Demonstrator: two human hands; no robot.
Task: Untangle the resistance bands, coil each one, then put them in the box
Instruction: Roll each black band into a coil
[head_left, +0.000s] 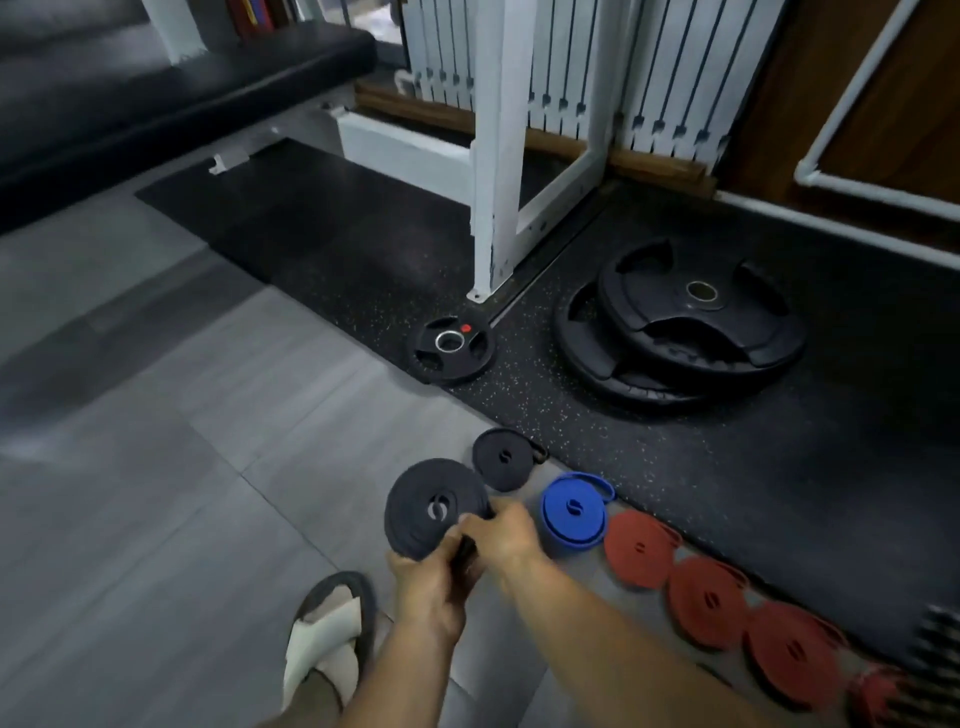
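The person is holding a wide black rubber resistance band wound into a flat disc (436, 512) above the grey tiled floor (156, 493). The left hand (434, 584) is gripping the coil's lower edge from beneath, probably to keep the turns from springing loose, while the right hand (501, 535) is pinching the loose tail at the rim, seemingly tucking it in. Finished coils are lying in a row along the mat edge: a smaller black coil (504, 460), a blue coil (571, 512), and red coils (641, 548). No box is showing.
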